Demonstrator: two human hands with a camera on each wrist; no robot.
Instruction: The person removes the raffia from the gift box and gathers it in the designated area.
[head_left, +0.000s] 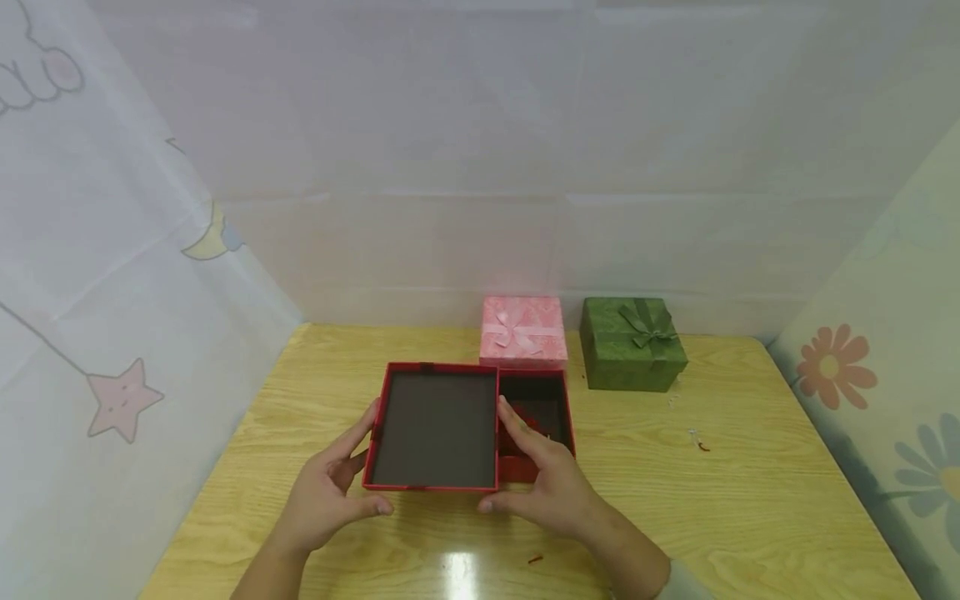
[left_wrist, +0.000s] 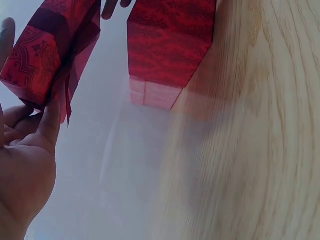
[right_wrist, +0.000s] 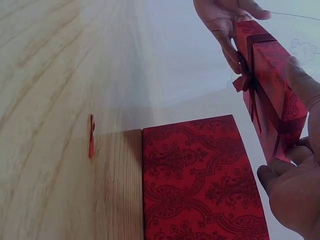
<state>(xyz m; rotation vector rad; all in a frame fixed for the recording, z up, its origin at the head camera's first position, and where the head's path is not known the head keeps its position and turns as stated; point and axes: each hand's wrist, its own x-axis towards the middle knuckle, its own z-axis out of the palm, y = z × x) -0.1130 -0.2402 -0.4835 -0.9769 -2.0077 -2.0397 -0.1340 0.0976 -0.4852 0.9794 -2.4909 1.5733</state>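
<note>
Between my hands is a red patterned box lid, turned with its dark inside up. My left hand grips the lid's left side, fingers under and along the edge. On the opposite side my right hand holds it, and the right wrist view shows the thumb along the lid's side and the fingers beneath. A dark red ribbon bow hangs on its underside. The open red box stands on the table just right of the lid, partly covered by my right hand. Something red shows inside its dark interior.
A pink gift box with a bow stands behind the red box. To its right is a green gift box. A small red scrap lies near the front of the wooden table, and more bits lie to the right.
</note>
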